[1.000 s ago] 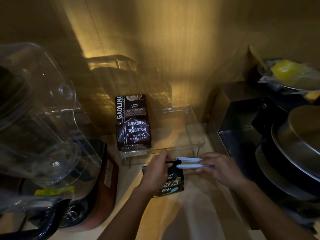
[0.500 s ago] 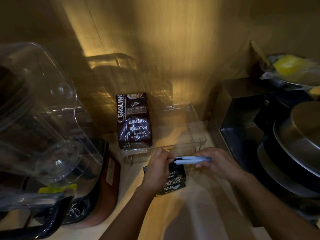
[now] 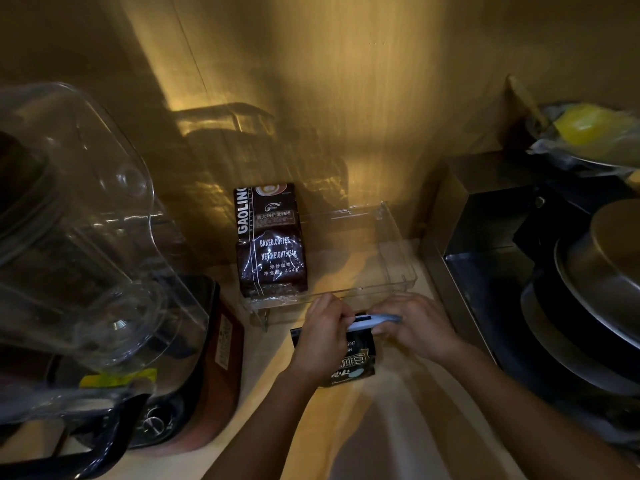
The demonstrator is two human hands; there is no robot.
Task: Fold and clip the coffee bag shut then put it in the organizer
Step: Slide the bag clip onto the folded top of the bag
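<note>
Item, step in hand: closing the clip on the folded top of the small black coffee bag (image 3: 349, 367), which I hold low over the counter (image 3: 398, 441) just in front of the organizer's front edge, not yet inside it. My left hand (image 3: 320, 336) is curled, fingers pinching the left end of the pale clip (image 3: 375, 321) together with the bag's top; my right hand (image 3: 417, 325) is curled over the clip's right end, fingers pressed onto it, though whether the clip has latched I cannot tell from here. Item, destination: clear organizer (image 3: 398, 258), against the wall at the back of the counter, its left part taken by a larger brown coffee bag (image 3: 272, 251) standing upright, its right part free. Item, advice to myself: keep the fold flat and square along the clip's whole length, squeeze from the hinge end toward the free end, and check that no corner of the fold sticks out before letting go. I judge the bag's slick film likely to slip, so both pinches should hold until the clip bites. Item, hazards: blender jug (image 3: 72, 216) at the left edge and stacked pans (image 3: 595, 306) at the right, both near my elbows.
</note>
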